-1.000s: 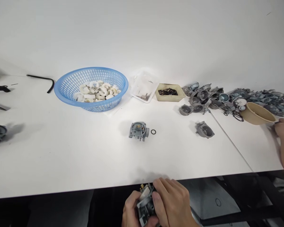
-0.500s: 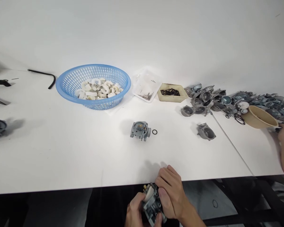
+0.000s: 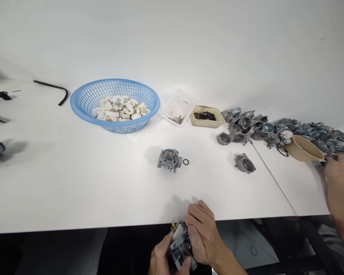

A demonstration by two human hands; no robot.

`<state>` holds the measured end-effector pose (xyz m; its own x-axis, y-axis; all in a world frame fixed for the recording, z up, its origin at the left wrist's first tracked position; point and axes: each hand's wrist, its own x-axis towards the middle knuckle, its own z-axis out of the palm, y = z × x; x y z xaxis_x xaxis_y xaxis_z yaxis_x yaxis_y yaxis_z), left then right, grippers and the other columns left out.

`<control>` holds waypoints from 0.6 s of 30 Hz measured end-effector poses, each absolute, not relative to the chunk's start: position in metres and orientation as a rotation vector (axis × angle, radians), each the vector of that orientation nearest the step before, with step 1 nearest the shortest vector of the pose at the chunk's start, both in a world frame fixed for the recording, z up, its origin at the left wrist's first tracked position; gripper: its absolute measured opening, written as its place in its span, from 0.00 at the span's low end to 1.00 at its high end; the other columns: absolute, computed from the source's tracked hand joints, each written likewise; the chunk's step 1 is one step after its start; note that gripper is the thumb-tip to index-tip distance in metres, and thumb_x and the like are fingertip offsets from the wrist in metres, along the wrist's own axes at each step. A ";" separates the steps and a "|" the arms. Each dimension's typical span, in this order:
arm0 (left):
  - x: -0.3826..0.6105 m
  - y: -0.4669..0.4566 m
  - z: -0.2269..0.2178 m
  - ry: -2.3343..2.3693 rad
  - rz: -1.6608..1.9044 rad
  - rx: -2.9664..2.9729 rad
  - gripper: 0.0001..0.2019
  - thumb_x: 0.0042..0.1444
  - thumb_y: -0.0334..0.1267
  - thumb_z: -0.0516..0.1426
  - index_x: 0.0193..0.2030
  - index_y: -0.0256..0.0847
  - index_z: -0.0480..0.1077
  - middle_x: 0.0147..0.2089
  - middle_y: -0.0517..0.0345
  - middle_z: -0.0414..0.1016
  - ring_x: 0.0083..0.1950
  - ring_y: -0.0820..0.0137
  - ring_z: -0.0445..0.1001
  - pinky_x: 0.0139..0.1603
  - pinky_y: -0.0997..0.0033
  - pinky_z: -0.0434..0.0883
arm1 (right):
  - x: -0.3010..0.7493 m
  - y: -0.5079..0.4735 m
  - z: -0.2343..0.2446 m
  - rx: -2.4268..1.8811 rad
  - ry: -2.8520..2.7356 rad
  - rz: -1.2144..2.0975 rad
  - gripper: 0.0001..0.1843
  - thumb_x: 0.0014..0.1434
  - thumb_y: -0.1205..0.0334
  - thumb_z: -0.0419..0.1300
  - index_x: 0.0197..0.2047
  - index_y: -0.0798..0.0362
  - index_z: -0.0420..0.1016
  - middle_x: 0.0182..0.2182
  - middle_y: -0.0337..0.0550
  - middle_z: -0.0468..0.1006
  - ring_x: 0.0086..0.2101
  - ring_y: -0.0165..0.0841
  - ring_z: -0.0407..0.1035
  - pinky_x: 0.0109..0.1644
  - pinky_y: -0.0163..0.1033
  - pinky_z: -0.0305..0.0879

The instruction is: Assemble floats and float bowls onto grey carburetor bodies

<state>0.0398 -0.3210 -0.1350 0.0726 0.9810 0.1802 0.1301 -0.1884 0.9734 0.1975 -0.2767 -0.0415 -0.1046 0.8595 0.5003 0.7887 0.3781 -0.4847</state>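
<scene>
Just below the table's near edge, both my hands grip a grey metal carburetor body (image 3: 180,247) with a white part on top. My left hand (image 3: 162,259) wraps it from the lower left, and my right hand (image 3: 202,235) is closed over its right side. On the table beyond lies a second carburetor body (image 3: 169,159) with a small black O-ring (image 3: 185,162) beside it. A grey bowl-shaped metal cover (image 3: 245,163) lies further right.
A blue basket (image 3: 83,101) of white curved pieces stands at the back. A clear tray of small pins (image 3: 176,109) and a beige tray of black rings (image 3: 206,115) sit right of it. A pile of grey metal parts (image 3: 275,128) and a tan bowl (image 3: 303,149) lie far right, where another person's hand (image 3: 338,168) reaches.
My hands have kept the carburetor body and turned it slightly. The other person's hand at the right has shifted a little beside the tan bowl.
</scene>
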 end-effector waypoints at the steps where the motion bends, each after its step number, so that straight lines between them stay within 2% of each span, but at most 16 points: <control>1: 0.040 -0.320 -0.134 1.165 1.222 1.483 0.26 0.58 0.53 0.66 0.57 0.37 0.72 0.45 0.43 0.82 0.43 0.55 0.83 0.45 0.60 0.84 | 0.198 -0.277 -0.041 -1.426 -1.902 0.115 0.12 0.64 0.72 0.44 0.30 0.50 0.52 0.26 0.35 0.54 0.26 0.31 0.50 0.35 0.43 0.45; 5: 0.041 -0.315 -0.125 1.147 1.159 1.508 0.24 0.60 0.52 0.64 0.56 0.37 0.74 0.44 0.43 0.83 0.42 0.54 0.84 0.43 0.58 0.85 | 0.198 -0.277 -0.042 -1.446 -1.915 0.114 0.12 0.63 0.71 0.44 0.29 0.50 0.53 0.26 0.35 0.55 0.26 0.31 0.52 0.35 0.43 0.46; 12: 0.036 -0.309 -0.112 1.164 1.195 1.542 0.22 0.57 0.46 0.68 0.55 0.39 0.76 0.44 0.44 0.83 0.43 0.54 0.84 0.43 0.58 0.85 | 0.196 -0.275 -0.040 -1.452 -1.893 0.119 0.13 0.65 0.72 0.43 0.28 0.50 0.53 0.24 0.35 0.55 0.26 0.31 0.52 0.35 0.42 0.47; 18: 0.043 -0.317 -0.128 1.133 1.216 1.486 0.24 0.62 0.53 0.63 0.56 0.37 0.73 0.45 0.43 0.83 0.43 0.55 0.85 0.43 0.61 0.84 | 0.196 -0.274 -0.038 -1.462 -1.899 0.117 0.14 0.65 0.71 0.43 0.27 0.50 0.54 0.24 0.36 0.57 0.26 0.32 0.53 0.35 0.42 0.49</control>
